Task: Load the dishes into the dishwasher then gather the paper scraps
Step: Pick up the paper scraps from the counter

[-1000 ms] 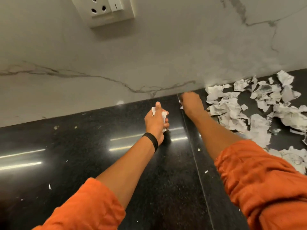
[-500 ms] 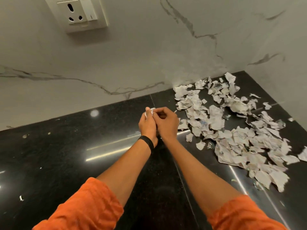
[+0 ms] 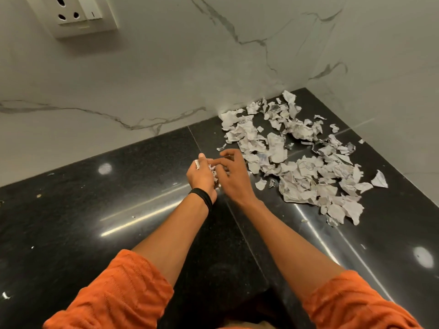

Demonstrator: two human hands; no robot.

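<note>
Above the black counter (image 3: 118, 198), left hand (image 3: 200, 176) clutching paper scraps (image 3: 215, 173), right hand (image 3: 231, 173) spread.

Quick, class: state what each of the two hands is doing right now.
Left hand: closed around a small wad of paper scraps.
Right hand: open, fingers spread, holding nothing visible.

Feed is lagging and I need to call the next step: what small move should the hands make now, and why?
Probably send the right hand, fingers open, to the near edge of the pile of scraps for another pinch. The left hand is cupped around collected scraps, and most paper lies on the counter.
</note>
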